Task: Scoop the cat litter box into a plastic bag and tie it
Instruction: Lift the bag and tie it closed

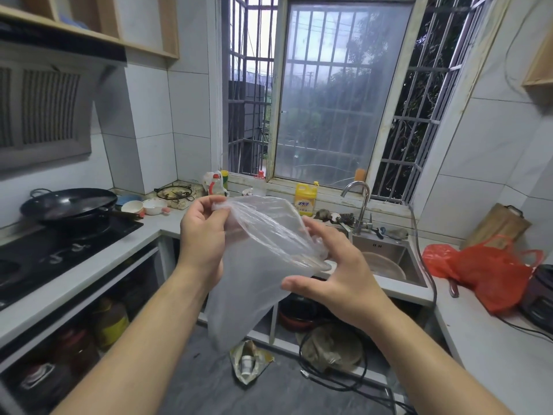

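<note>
A clear plastic bag (pixel 254 265) hung at frame centre, held up w/ both hands, probably to pull its mouth open for scooping. Left hand (pixel 203 235) pinched the top edge, thumb vs. fingers; right hand (pixel 335 274) gripped the rim lower right, fingers spread. No litter box in view.

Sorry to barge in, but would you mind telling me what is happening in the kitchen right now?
A person stands in a kitchen holding a clear plastic bag in front of the sink. The left hand pinches the bag's top edge, while the right hand holds the other side, apparently working the mouth open. The bag looks empty and untied. No litter box or scoop is in view.
</note>
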The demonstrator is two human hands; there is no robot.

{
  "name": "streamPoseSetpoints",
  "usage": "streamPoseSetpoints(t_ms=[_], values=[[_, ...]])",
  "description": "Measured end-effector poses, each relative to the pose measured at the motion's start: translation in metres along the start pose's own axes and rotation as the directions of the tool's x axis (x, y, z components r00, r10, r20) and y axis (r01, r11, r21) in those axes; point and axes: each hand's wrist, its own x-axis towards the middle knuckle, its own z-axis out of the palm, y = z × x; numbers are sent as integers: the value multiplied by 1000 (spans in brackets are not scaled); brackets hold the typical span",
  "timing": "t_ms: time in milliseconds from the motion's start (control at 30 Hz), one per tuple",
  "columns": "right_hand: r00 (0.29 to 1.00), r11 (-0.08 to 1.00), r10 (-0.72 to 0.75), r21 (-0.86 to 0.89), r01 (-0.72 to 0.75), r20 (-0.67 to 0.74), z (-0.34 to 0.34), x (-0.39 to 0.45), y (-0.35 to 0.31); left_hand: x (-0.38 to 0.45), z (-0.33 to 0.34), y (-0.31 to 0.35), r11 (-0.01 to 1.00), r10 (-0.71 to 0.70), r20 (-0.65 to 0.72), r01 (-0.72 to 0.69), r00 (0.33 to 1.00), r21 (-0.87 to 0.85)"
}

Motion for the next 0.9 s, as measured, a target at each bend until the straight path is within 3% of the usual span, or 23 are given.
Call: streamPoseSetpoints(t_ms=[100, 167, 300, 367, 467, 567, 667, 767, 900], values=[[977, 968, -195, -178, 178, -82, 8, 2, 8, 2, -1, 1, 1000, 0, 4, 0, 1000, -4], [961, 968, -219, -158, 193, -168, 10, 3, 12, 4, -2, 1, 1000, -2, 0, 2, 1000, -20], [987, 960, 106, 271, -69, -121, 8, 5, 4, 7, -4, -1, 995, -28, 16, 29, 999, -91], [970, 838, 234, 520, -168, -65, 10, 9, 1, 6, -4, -1, 980, -72, 43, 79, 996, -184], [942, 553, 332, 801, -229, 41, 11, 17, 1, 4, -4, 1, 925, -158, 159, 202, 975, -323], [930, 309, 328, 911, -272, 166, 7, 22, -1, 2, -10, 0, 829, -229, 369, 379, 901, -411], [924, 160, 291, 940, -302, 248, 7, 24, -5, -1, -13, -3, 743, -275, 572, 548, 773, -383], [923, 203, 281, 924, -324, 262, 11, 32, -11, -9, -7, -4, 772, -248, 682, 566, 688, -290], [934, 384, 259, 861, -332, 245, 14, 41, -19, -16, 4, -3, 881, -231, 639, 436, 734, -181]])
